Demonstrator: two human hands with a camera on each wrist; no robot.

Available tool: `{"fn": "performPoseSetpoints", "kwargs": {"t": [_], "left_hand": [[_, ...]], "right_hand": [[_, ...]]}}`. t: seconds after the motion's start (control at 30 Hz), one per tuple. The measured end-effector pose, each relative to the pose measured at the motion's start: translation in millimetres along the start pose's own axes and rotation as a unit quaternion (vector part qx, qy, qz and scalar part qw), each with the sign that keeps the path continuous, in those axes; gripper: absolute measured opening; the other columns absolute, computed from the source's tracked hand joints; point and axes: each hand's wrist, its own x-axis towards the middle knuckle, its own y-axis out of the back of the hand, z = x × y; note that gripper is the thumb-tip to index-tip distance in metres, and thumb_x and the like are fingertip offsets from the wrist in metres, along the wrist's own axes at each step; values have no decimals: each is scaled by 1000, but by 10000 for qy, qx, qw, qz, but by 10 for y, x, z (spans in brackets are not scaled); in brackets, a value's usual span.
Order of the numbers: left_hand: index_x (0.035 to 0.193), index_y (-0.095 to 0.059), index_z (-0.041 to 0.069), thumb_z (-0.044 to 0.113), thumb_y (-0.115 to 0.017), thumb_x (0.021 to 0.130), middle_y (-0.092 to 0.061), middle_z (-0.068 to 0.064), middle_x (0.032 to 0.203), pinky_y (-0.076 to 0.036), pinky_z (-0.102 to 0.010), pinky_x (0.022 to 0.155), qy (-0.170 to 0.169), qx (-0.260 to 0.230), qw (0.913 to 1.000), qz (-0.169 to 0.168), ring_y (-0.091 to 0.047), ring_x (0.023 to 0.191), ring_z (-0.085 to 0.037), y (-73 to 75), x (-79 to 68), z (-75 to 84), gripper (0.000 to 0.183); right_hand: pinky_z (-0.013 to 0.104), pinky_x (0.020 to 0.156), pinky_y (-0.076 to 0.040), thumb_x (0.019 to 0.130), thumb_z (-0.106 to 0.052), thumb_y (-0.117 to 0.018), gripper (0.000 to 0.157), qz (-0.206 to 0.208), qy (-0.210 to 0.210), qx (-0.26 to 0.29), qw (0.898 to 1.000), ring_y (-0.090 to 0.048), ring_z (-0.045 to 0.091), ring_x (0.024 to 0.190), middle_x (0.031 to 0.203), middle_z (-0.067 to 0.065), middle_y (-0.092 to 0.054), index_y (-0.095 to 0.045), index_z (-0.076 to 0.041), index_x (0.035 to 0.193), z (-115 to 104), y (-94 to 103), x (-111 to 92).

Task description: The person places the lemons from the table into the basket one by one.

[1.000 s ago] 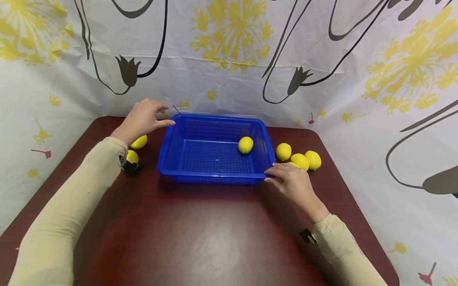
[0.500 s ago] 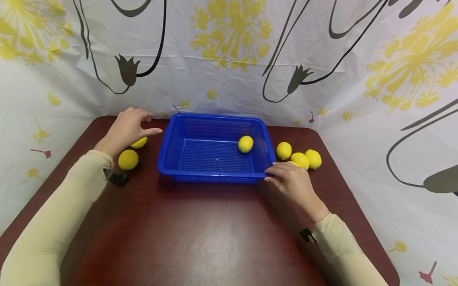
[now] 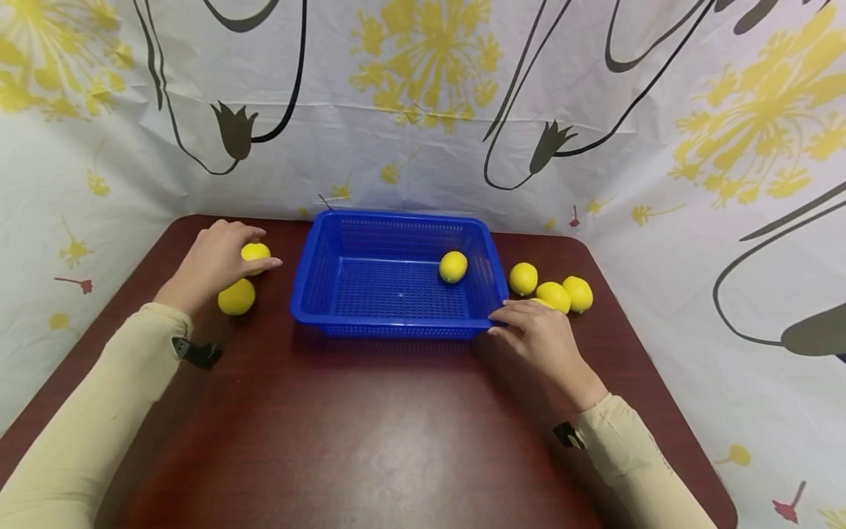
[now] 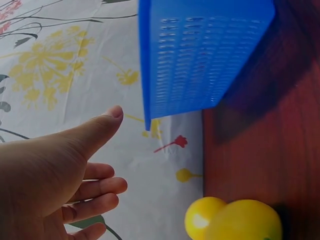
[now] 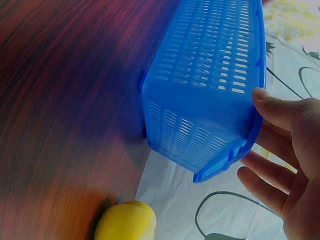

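A blue perforated plastic basket [image 3: 403,323] stands at the far middle of the table, with one yellow lemon [image 3: 453,267] inside near its right end. My right hand [image 3: 538,342] pinches the basket's front right corner, thumb on the near side and fingers at the rim. Left of the basket, my left hand [image 3: 213,263] hovers with thumb and fingers apart, holding nothing. Its fingers partly cover a rear lemon [image 3: 256,253] in the head view. Closer to me, beside the left wrist, lies another lemon [image 3: 236,297]. The left wrist view shows both lemons [image 4: 245,222] below the hand.
Several more lemons lie right of the basket, among them a lemon [image 3: 523,278] close to its side and a lemon [image 3: 578,294] farther right. The dark red-brown table [image 3: 370,433] meets a white patterned sheet [image 3: 423,162] at the back and sides.
My left hand has moved away from the basket's back left corner, left and towards me, to the lemons there. The right hand and the basket have stayed put.
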Motion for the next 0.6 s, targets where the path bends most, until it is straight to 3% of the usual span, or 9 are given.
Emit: {"fn": "performPoseSetpoints", "kwargs": {"t": [0.6], "left_hand": [[125,-63,-6,52,-72,86,-67,-27,114,-48,-61,80,136,550,9981,-223,-56,98,-45,-206,-235,-220,71]], "right_hand": [[43,87,-58,75,-25,-86,25,-6,-26,68,10000,-74,26,99,97,6,-79,-79,-14,96,-3,-1,5]]}}
